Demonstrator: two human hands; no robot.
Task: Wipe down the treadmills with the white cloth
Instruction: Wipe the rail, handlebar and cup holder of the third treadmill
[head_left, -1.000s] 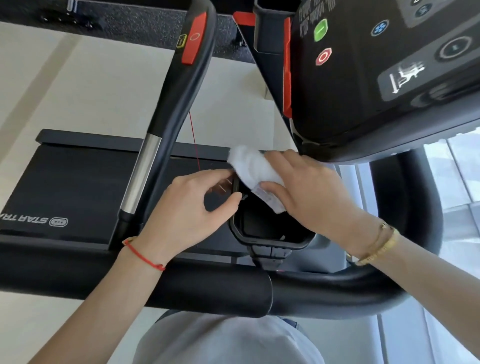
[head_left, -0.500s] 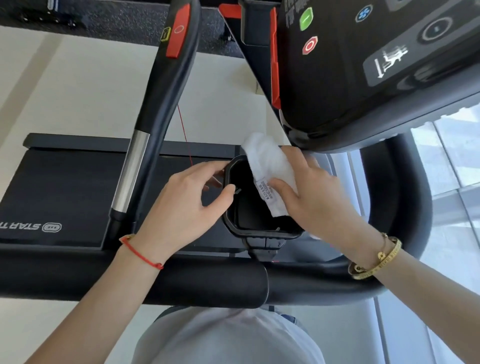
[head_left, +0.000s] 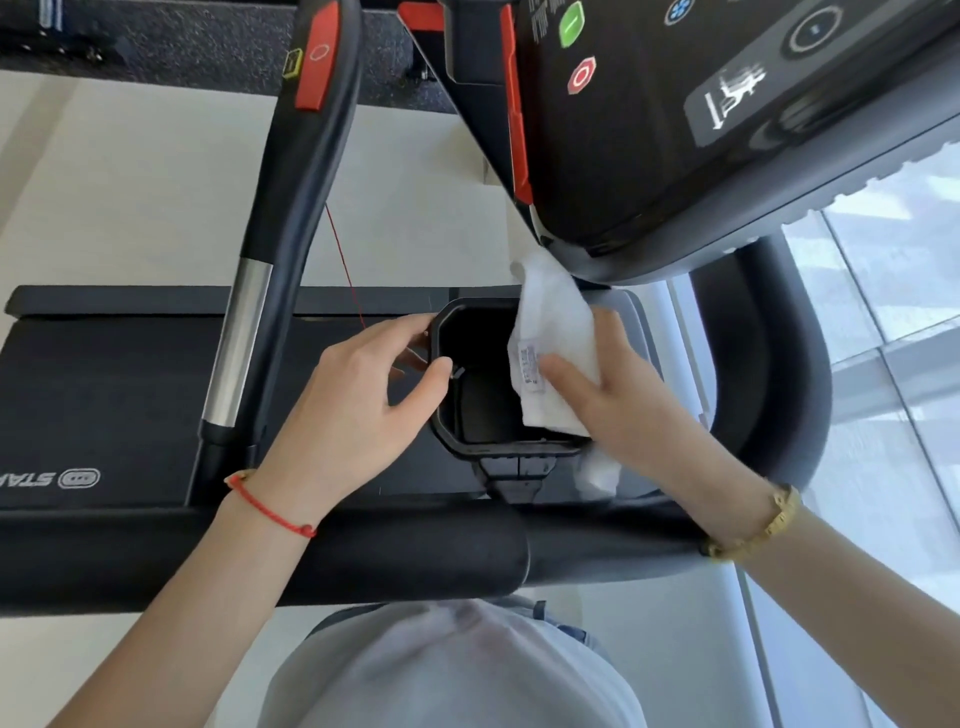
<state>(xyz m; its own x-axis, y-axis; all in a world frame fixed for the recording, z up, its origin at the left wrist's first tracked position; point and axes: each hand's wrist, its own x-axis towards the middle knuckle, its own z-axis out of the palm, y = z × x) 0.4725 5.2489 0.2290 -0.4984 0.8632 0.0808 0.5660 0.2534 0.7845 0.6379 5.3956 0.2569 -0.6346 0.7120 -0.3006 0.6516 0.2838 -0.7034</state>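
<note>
Where right hand (head_left: 628, 400) grips, white cloth (head_left: 556, 338) lies

a pale cream, smooth floor (head_left: 130, 182) spreads across the left side and shows again at the bottom left. along the top left runs a strip of dark speckled rubber matting (head_left: 208, 36), meeting the cream floor in a straight edge. on the right, large glass window panes (head_left: 893, 291) with thin grey frames let in bright daylight; what lies beyond them is washed out.
</note>
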